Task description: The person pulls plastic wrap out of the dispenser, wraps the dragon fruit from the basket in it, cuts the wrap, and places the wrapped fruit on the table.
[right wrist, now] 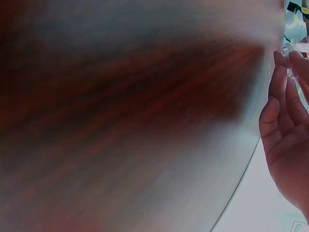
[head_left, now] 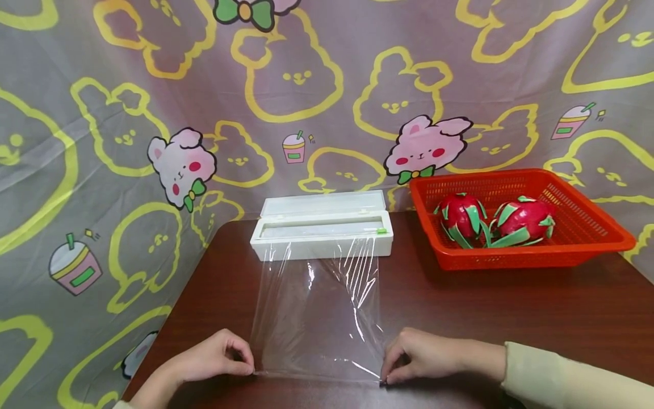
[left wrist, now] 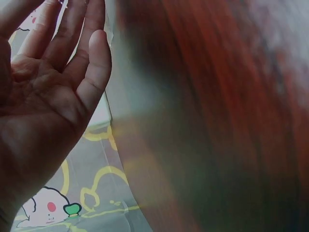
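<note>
A sheet of clear cling film point(head_left: 317, 318) stretches toward me over the table from a white cling film dispenser point(head_left: 322, 247) with its lid raised. My left hand point(head_left: 217, 358) pinches the near left corner of the film between thumb and fingers. At the near right corner, my right hand point(head_left: 421, 355) pinches the film the same way. In the right wrist view, a crumpled bit of film shows at the fingertips of the right hand point(right wrist: 287, 121). The left wrist view shows the palm of the left hand point(left wrist: 48, 92), its fingertips cut off by the frame's top.
To the back right stands a red plastic basket point(head_left: 516, 261) with two dragon fruits point(head_left: 462, 216) in it. A green slider point(head_left: 381, 231) sits at the right of the dispenser's front. A patterned curtain point(head_left: 327, 85) hangs behind the brown table point(head_left: 511, 307).
</note>
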`<state>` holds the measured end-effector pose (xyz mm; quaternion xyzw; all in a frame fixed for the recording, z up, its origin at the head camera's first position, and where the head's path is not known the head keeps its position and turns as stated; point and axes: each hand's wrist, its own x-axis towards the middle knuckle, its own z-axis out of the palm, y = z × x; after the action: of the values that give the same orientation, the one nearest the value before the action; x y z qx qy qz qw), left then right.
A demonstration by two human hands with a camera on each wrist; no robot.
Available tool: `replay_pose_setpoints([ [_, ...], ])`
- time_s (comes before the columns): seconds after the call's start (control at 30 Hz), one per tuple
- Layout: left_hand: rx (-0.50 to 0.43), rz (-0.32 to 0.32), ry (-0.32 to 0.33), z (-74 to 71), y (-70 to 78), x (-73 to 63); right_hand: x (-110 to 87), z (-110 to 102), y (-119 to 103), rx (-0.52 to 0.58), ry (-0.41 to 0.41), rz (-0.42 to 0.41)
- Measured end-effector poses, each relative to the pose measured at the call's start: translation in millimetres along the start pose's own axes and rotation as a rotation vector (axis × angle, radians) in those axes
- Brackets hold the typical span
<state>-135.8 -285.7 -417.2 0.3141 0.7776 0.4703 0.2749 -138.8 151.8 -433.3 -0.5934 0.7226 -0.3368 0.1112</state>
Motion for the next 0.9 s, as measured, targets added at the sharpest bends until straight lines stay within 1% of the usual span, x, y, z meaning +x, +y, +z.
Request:
replay_pose_setpoints([
  [0.2,0.043,0.007,0.021,-2.0,-3.2,-3.9,5.0,3.8,-2.2,0.003,-0.022,0.027],
  [0.3,0.055,0.017,0.036,-2.6,-5.6,-5.6,7.3,6.4,-1.7,-0.007,-0.025,0.026],
  [0.5,0.042,0.016,0.052,-4.0,-8.9,-9.6,10.2,9.2,-1.7,-0.011,-0.035,0.040],
  [0.7,0.073,0.019,0.068,-4.6,-8.1,-11.6,15.3,8.8,-2.9,-0.018,-0.052,0.053],
  [0.83,0.079,0.001,0.076,-5.1,-7.2,-12.2,16.5,7.3,-3.0,-0.009,-0.054,0.047],
  [0.9,0.075,-0.015,0.077,-5.5,-7.6,-12.4,16.6,7.0,-2.8,0.025,-0.061,0.054],
])
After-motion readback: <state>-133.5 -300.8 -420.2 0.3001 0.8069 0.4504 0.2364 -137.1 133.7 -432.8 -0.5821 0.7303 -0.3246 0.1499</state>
